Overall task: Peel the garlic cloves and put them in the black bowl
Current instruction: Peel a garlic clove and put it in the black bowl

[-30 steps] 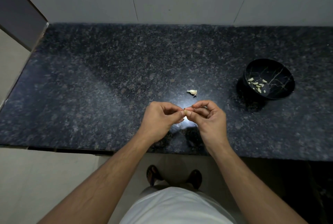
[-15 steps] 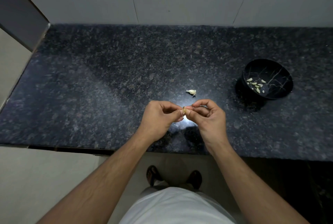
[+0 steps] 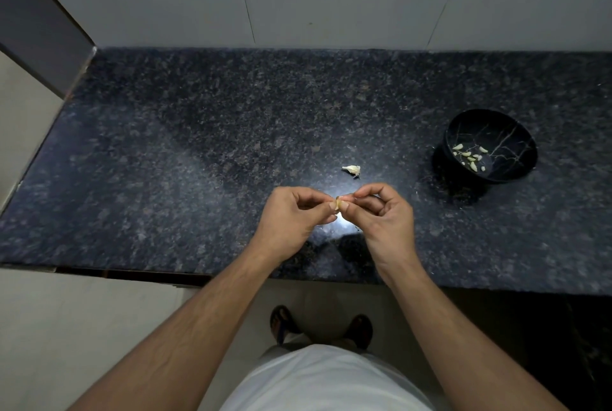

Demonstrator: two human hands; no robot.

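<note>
Dark speckled stone, pale garlic, black bowl

The granite countertop [image 3: 198, 152] is black flecked with grey; the pinched garlic clove [image 3: 338, 204] is pale cream, as is the piece [image 3: 352, 169] just beyond the grip; right of it, the black bowl [image 3: 516, 132] shows thin pale branching lines and holds creamy peeled cloves [image 3: 470, 157].

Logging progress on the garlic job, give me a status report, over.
Left hand and right hand both pinch one garlic clove above the counter. Another clove lies loose. Black bowl holds several peeled cloves. Nothing in the way.
</note>
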